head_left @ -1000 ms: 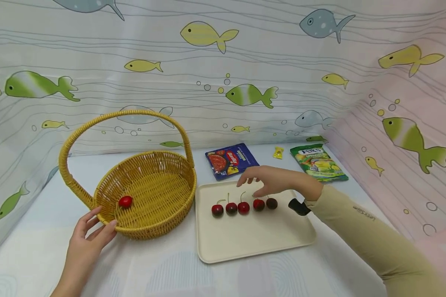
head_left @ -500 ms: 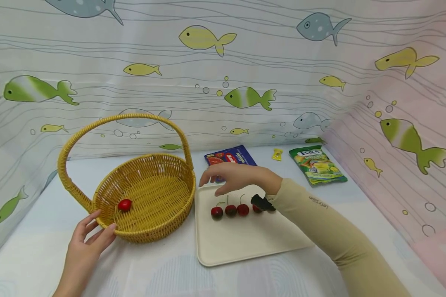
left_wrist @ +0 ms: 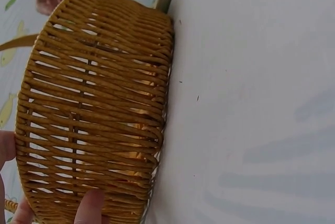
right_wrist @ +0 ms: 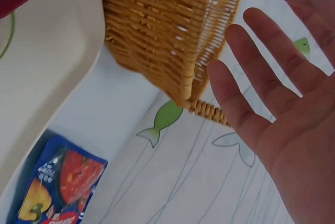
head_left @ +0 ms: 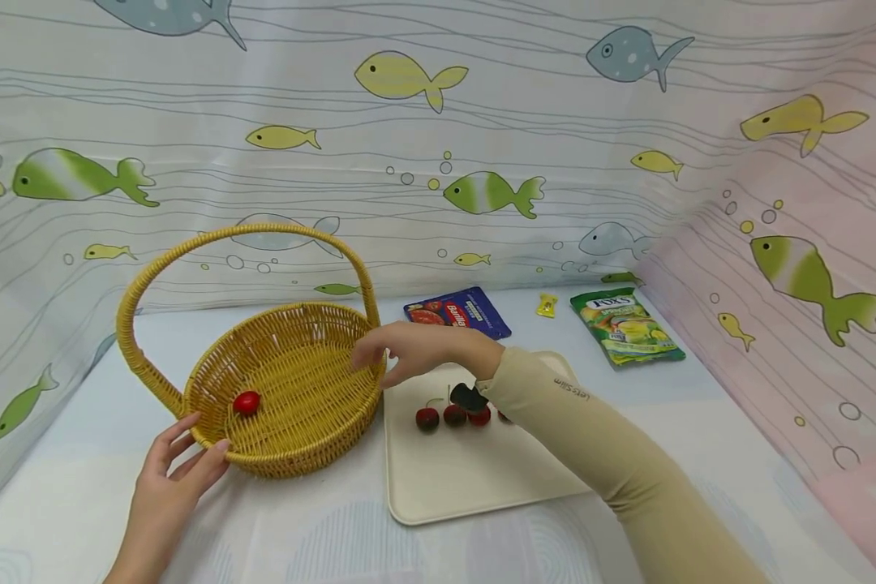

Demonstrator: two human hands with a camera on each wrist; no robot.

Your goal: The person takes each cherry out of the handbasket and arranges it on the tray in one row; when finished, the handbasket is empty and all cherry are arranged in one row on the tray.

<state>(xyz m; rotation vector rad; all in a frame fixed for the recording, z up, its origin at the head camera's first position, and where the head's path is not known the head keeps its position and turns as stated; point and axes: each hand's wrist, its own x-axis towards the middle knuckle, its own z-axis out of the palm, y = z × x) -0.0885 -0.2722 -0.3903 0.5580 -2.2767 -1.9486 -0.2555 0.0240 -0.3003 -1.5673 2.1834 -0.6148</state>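
Observation:
A yellow wicker basket (head_left: 299,454) with a tall arched handle stands at the left, one red cherry (head_left: 246,403) lying inside it. My left hand (head_left: 171,478) holds its near left rim, thumb and fingers spread along the edge; in the left wrist view a finger (left_wrist: 90,208) lies against the woven wall. Above the basket's right rim hovers my right hand (head_left: 416,350), its fingers loosely extended and holding nothing, as the right wrist view of its palm (right_wrist: 298,145) shows. Dark red cherries (head_left: 427,419) sit in a row on a cream tray (head_left: 467,487), partly hidden by the right wrist.
Behind the tray lies a blue Barilla pouch (head_left: 474,312). Farther right are a small yellow wrapped candy (head_left: 547,305) and a green Fox's bag (head_left: 628,326). A fish-printed curtain (head_left: 409,203) encloses the back and sides of the white table.
My right hand has travelled left, from over the cherries at the tray's right to the basket's right rim, with nothing in it. The left hand keeps its place on the basket.

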